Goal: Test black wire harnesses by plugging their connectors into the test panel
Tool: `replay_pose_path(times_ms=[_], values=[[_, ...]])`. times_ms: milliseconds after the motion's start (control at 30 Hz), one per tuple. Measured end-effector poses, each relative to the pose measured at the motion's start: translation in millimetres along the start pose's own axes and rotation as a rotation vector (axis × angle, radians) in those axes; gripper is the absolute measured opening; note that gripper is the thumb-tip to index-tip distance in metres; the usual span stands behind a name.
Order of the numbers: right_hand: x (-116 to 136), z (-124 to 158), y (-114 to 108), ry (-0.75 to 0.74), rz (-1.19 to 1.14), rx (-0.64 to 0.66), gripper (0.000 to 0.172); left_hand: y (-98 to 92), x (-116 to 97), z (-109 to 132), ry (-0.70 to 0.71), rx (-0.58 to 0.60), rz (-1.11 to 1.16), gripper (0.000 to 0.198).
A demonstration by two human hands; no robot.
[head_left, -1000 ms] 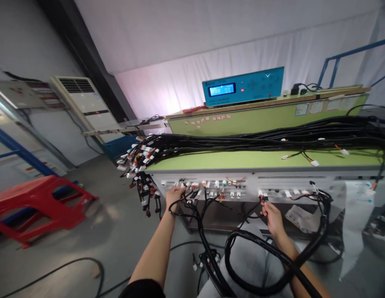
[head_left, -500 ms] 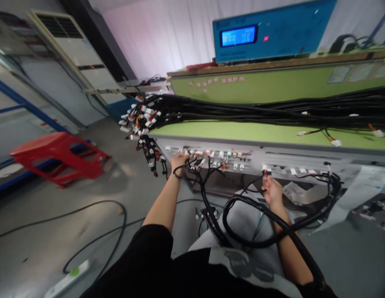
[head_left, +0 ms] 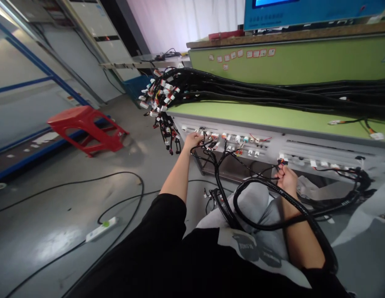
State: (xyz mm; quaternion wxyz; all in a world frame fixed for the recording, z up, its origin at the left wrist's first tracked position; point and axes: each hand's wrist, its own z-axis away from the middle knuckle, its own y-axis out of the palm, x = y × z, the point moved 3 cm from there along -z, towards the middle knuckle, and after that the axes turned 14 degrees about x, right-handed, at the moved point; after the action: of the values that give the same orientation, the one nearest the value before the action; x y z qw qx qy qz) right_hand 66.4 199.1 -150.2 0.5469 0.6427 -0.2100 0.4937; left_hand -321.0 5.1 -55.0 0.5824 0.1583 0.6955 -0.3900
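Note:
A black wire harness branches up to the grey front panel of the bench, where several white connectors sit in a row. At the panel's left end my left hand pinches a small connector, partly hidden by the fingers. Farther right, my right hand has its fingers closed on the wires just below a white connector at the panel. A thick loop of the harness passes over my right forearm and lap.
A bundle of black harnesses lies along the green bench top, its connector ends hanging over the left edge. A blue tester box stands on the shelf above. On the floor are a red stool, a power strip and trailing cables.
The view has tilted down and turned left, so the bench appears higher and farther right. Both hands stay at about the same places on the panel.

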Motion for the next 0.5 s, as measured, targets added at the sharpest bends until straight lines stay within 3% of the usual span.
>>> replay_pose_path(times_ms=[133,300,433,500], values=[[-1,-1,0,-0.017,-0.02,0.03,0.017,-0.5,10,-7,0.033,-0.08,0.04,0.016],[1,-3,6,0.004,-0.02,0.036,0.017,3.6,10,-7,0.079,-0.232,-0.089,0.02],[4,-2,9,0.017,0.01,-0.042,0.017,4.9,11,-3,0.083,-0.153,-0.007,0.02],[5,-1,10,0.023,0.014,-0.033,0.015,4.5,20,4,0.084,-0.168,0.079,0.017]])
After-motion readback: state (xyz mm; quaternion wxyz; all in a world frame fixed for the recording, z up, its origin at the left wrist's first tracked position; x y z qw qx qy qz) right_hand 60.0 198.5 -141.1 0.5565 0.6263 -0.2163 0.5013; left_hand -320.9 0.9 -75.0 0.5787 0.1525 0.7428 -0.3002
